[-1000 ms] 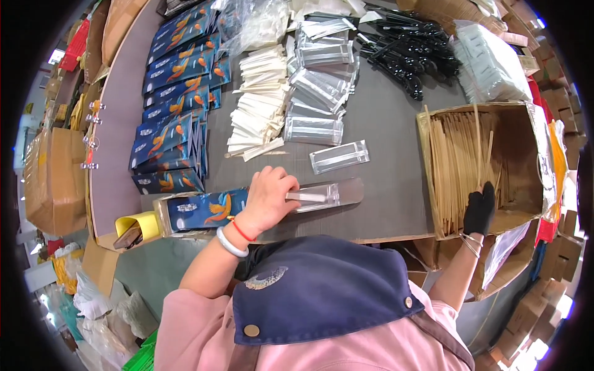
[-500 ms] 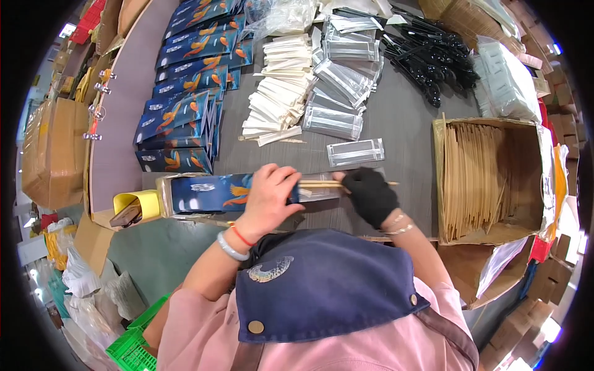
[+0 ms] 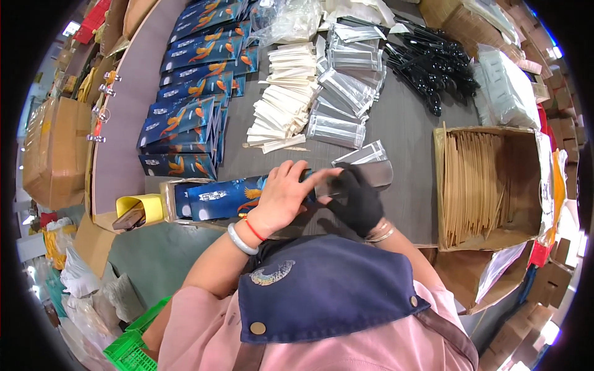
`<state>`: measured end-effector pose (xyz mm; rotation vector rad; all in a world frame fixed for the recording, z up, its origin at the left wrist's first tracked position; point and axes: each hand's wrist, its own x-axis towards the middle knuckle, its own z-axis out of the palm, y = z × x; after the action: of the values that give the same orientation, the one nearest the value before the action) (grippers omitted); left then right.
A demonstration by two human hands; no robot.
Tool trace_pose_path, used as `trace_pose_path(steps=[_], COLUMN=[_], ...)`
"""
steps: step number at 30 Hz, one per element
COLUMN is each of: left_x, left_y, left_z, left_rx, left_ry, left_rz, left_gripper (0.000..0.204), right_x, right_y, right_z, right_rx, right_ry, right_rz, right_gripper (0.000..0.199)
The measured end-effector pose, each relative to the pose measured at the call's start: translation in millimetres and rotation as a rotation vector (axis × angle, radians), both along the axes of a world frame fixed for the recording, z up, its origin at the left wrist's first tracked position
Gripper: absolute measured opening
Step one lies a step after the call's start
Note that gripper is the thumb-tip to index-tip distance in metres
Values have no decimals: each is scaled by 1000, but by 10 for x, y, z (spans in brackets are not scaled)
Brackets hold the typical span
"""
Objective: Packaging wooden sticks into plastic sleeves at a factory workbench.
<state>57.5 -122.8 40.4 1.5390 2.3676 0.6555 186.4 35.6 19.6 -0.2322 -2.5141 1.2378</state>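
Note:
My left hand (image 3: 286, 193) is closed over the right end of a blue printed packet (image 3: 213, 202), its thumb and fingers at the mouth. Against that end is my right hand (image 3: 356, 203) in a black glove with bare fingertips. Its fingers are curled and partly blurred, and what they hold is hidden. A greyish see-through piece with a rounded end (image 3: 376, 174) shows beside the glove. Just beyond lies a clear flat sachet (image 3: 368, 152). The packet rests on more blue packets in a clear-walled holder (image 3: 167, 201) at the table's near edge.
Stacked blue packets (image 3: 192, 123) stand at the left. White paper strips (image 3: 281, 114), clear sachets (image 3: 337, 130) and black-wrapped pieces (image 3: 430, 74) lie farther back. At the right is a carton (image 3: 440, 185) of thin wooden sticks (image 3: 473, 179). A yellow cup (image 3: 148, 204) sits at the left corner.
The wooden sticks between my hands are no longer visible. My right hand has moved left and nearer, up to the packet's end. My left hand and the packet have shifted slightly right.

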Motion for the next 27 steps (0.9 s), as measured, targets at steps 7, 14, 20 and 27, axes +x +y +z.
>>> trace_pose_path(steps=[7, 14, 20, 27], left_x=[-566, -763, 3, -44], left_y=[-111, -528, -472, -522], left_z=[489, 178, -322, -281], left_rx=[-109, 89, -72, -3], left_ry=[108, 234, 27, -179], left_rz=[-310, 378, 573, 550], left_gripper=[26, 57, 92, 92], right_x=[199, 256, 284, 245], right_y=[358, 395, 318, 262], right_z=[261, 386, 412, 452], right_rx=[459, 400, 492, 463], right_ry=[-230, -308, -365, -432], right_rz=[-10, -184, -104, 34], right_gripper=[64, 61, 61, 61])
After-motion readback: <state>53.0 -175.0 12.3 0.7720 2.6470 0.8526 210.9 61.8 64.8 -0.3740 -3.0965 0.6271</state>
